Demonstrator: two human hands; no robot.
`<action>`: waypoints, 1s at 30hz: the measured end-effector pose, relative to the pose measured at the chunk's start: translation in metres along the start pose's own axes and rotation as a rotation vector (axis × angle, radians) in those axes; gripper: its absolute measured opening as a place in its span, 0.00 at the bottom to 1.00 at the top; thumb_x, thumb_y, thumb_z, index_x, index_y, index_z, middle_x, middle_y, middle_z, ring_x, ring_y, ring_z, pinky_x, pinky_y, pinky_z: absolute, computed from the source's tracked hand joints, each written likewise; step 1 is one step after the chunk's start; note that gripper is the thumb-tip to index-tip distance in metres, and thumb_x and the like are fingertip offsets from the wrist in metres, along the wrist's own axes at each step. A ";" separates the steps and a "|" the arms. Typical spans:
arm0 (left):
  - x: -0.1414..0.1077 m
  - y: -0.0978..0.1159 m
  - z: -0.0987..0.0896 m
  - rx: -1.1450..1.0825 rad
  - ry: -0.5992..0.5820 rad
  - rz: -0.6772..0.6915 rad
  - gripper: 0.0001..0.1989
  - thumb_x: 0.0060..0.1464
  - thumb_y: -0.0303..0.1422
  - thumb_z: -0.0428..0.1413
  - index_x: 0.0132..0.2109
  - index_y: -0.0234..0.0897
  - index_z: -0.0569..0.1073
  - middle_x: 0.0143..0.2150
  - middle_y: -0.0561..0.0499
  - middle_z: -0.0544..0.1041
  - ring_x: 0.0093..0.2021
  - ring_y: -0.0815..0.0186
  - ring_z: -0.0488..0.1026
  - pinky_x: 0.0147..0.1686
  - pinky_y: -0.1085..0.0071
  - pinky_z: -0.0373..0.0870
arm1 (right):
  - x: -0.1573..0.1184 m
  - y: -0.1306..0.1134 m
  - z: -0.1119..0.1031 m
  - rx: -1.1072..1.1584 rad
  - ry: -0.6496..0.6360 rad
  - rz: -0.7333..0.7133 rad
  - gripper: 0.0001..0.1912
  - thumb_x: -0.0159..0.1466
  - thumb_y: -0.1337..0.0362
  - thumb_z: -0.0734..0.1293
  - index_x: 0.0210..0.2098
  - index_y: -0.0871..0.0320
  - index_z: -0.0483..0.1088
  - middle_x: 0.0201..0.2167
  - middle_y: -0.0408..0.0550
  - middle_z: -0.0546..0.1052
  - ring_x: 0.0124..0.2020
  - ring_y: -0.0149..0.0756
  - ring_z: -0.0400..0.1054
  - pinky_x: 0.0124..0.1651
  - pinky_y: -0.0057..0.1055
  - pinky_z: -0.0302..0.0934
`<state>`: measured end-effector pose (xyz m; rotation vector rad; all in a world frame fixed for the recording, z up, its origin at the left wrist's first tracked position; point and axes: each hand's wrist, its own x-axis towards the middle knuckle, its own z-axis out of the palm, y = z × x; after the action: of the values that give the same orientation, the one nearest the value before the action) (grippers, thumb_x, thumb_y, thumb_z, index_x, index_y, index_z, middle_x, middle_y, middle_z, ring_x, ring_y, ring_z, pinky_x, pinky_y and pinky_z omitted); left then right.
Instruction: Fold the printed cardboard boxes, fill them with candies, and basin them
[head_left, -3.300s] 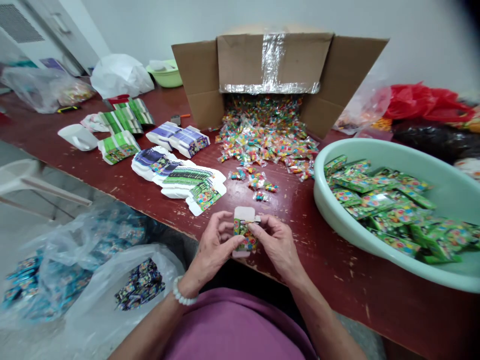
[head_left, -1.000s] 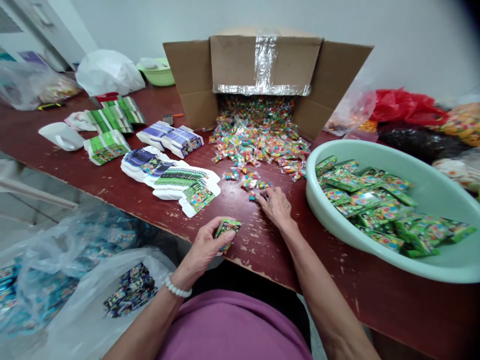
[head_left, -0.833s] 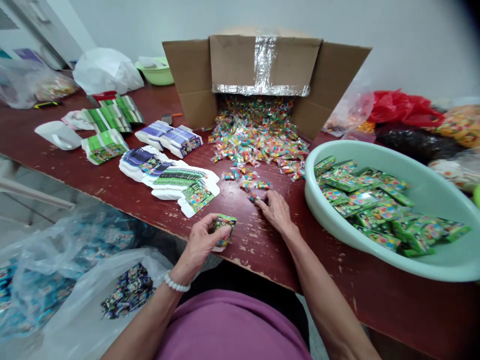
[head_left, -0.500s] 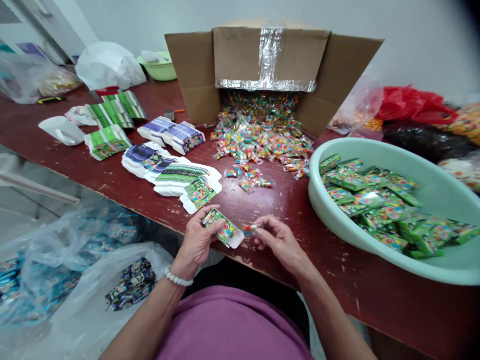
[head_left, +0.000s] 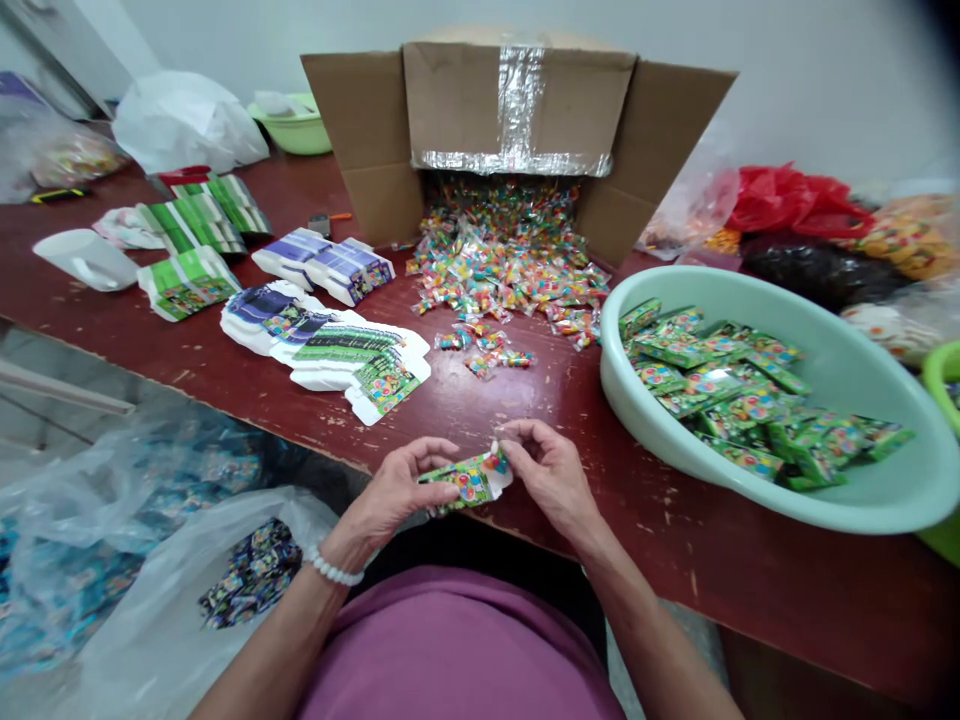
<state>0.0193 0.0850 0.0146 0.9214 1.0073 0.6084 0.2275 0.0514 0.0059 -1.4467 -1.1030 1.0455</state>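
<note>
Wrapped candy [head_left: 494, 463], pinched by the right hand [head_left: 551, 476], has been brought to the mouth of the green carton [head_left: 465, 485] clasped by the left hand [head_left: 396, 490]; snagging could be caused by the flap [head_left: 503, 478].

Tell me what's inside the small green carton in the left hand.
A colourful wrapped candy shows at the open end of the carton, held by the right hand; how far in it sits is unclear. The carton itself and the left hand cover the rest.
</note>
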 end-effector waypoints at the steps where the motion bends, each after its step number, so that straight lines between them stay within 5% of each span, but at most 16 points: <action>1: -0.001 -0.001 0.001 0.046 -0.084 -0.021 0.24 0.41 0.30 0.72 0.46 0.34 0.76 0.41 0.48 0.80 0.38 0.66 0.77 0.35 0.75 0.73 | 0.000 -0.002 0.000 -0.032 0.000 -0.020 0.10 0.60 0.59 0.70 0.38 0.58 0.77 0.33 0.47 0.78 0.30 0.34 0.69 0.32 0.29 0.64; 4: -0.005 -0.001 0.007 0.069 -0.280 -0.085 0.22 0.46 0.34 0.69 0.48 0.34 0.75 0.41 0.48 0.79 0.36 0.66 0.78 0.35 0.74 0.73 | 0.000 -0.007 0.004 -0.029 -0.020 -0.027 0.08 0.60 0.60 0.70 0.35 0.58 0.77 0.30 0.46 0.79 0.29 0.35 0.71 0.33 0.29 0.64; 7: -0.007 -0.001 0.016 -0.001 -0.342 -0.115 0.22 0.50 0.36 0.66 0.51 0.38 0.71 0.42 0.49 0.77 0.31 0.65 0.79 0.31 0.71 0.73 | -0.002 -0.010 0.007 -0.040 -0.017 -0.025 0.07 0.60 0.60 0.70 0.33 0.57 0.78 0.29 0.46 0.79 0.29 0.35 0.71 0.34 0.30 0.64; 12: -0.007 -0.001 0.027 -0.188 -0.184 -0.057 0.19 0.47 0.31 0.66 0.46 0.39 0.70 0.37 0.51 0.77 0.24 0.67 0.77 0.26 0.72 0.72 | -0.006 -0.016 0.000 -0.256 -0.161 -0.198 0.07 0.65 0.60 0.68 0.35 0.53 0.79 0.34 0.47 0.76 0.38 0.39 0.69 0.45 0.37 0.63; 15: -0.004 0.002 0.031 -0.308 -0.069 -0.083 0.17 0.49 0.36 0.64 0.46 0.38 0.73 0.33 0.51 0.77 0.22 0.66 0.75 0.23 0.70 0.73 | -0.008 -0.017 -0.003 -0.180 -0.265 -0.253 0.10 0.67 0.60 0.65 0.37 0.51 0.80 0.40 0.48 0.73 0.47 0.40 0.68 0.53 0.39 0.61; 19: -0.001 0.006 0.033 -0.431 0.005 -0.164 0.22 0.53 0.47 0.60 0.45 0.32 0.77 0.31 0.46 0.80 0.22 0.63 0.75 0.21 0.67 0.74 | -0.011 -0.012 0.003 0.176 -0.152 0.001 0.14 0.63 0.58 0.71 0.48 0.50 0.74 0.43 0.46 0.73 0.43 0.36 0.70 0.47 0.34 0.65; 22: -0.002 0.004 0.034 -0.363 0.053 -0.113 0.21 0.49 0.45 0.64 0.44 0.32 0.78 0.31 0.47 0.80 0.23 0.64 0.74 0.20 0.70 0.73 | -0.013 -0.009 0.010 0.454 -0.298 0.228 0.23 0.57 0.55 0.75 0.50 0.51 0.70 0.36 0.43 0.75 0.31 0.32 0.69 0.35 0.31 0.67; 25: -0.005 0.000 0.037 -0.215 0.053 -0.005 0.20 0.47 0.44 0.67 0.41 0.33 0.78 0.28 0.51 0.77 0.22 0.67 0.72 0.18 0.73 0.71 | -0.015 -0.007 0.016 0.541 -0.415 0.282 0.21 0.56 0.53 0.76 0.45 0.53 0.71 0.32 0.42 0.75 0.27 0.31 0.68 0.31 0.29 0.66; 30: -0.006 0.000 0.042 -0.356 0.011 -0.112 0.20 0.52 0.48 0.64 0.39 0.34 0.76 0.29 0.50 0.78 0.22 0.67 0.73 0.18 0.72 0.73 | -0.012 -0.004 0.020 0.209 -0.141 -0.028 0.09 0.62 0.55 0.72 0.35 0.54 0.77 0.32 0.45 0.77 0.28 0.32 0.69 0.32 0.30 0.65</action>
<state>0.0547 0.0654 0.0268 0.5446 0.9165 0.6721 0.2049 0.0440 0.0084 -1.2035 -1.0751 1.2198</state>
